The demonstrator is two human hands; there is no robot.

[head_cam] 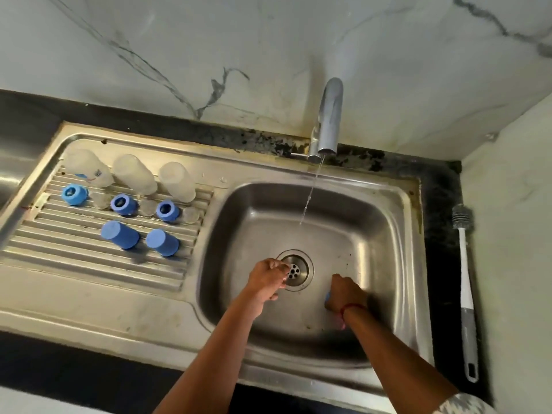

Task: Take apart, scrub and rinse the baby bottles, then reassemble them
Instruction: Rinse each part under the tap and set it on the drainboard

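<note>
My right hand point(346, 294) is down in the basin point(376, 234), right of the drain point(300, 268), knuckles up and fingers curled tight round a blue part point(327, 296). Only a sliver of it shows, at the left edge of my fist, so I cannot tell which part it is. A red thread point(354, 307) circles that wrist.

My left hand point(267, 279) hangs over the left rim of the drain, fingers bent toward the strainer holes. I cannot tell whether it pinches anything. The 2 hands are near each other but apart, the drain between them.

The tap point(328, 115) runs a thin stream point(310, 192) that lands behind the drain, well clear of both hands and of the blue part.

The rest lies on the drainboard point(89, 264) to my left, well away from my grip. 3 clear bottles point(134, 174) stand mouth down in the back row. In front of them sit 3 blue rings point(123, 204), each with a clear nipple point(148, 207) just to its right. Nearest me are 2 blue caps point(162, 242).

A brush point(464, 282) lies on the counter right of the basin, bristles at the far end.
</note>
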